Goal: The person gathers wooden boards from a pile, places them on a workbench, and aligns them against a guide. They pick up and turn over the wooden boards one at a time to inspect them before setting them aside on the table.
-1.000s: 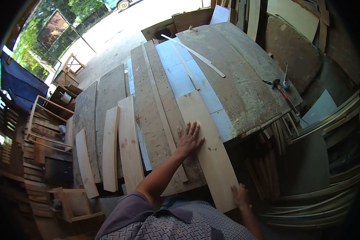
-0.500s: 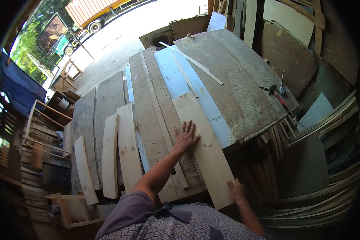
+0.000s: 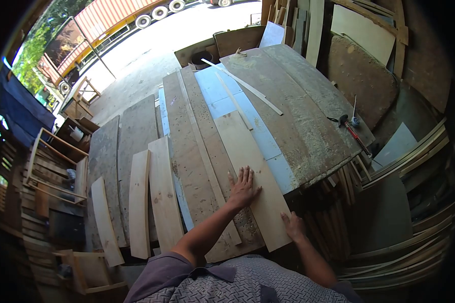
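A pale wooden board (image 3: 236,140) lies lengthwise on the worn work table (image 3: 298,126). My left hand (image 3: 244,188) rests flat on the board's near half, fingers spread. At the near right corner, my right hand (image 3: 293,226) holds the board's edge, with its thumb at the top face and the other fingers curled and partly hidden. A long thin wooden strip (image 3: 207,156) runs along the tabletop left of the board. Further left lie more pale planks: a wide one (image 3: 163,187), a narrower one (image 3: 139,202) and a slightly curved one (image 3: 105,222).
A red-handled hammer (image 3: 350,132) lies by the table's right edge. Thin white strips (image 3: 247,88) cross the light-blue panel (image 3: 217,86). Stacked timber (image 3: 409,252) stands at right, wooden frames (image 3: 55,166) at left. Outside, a truck with a container (image 3: 116,20) is on the road.
The board has slid away from me along the table, my right hand moving with it. My left hand sits nearer the board's near end. The view has tilted slightly, and the truck has moved left.
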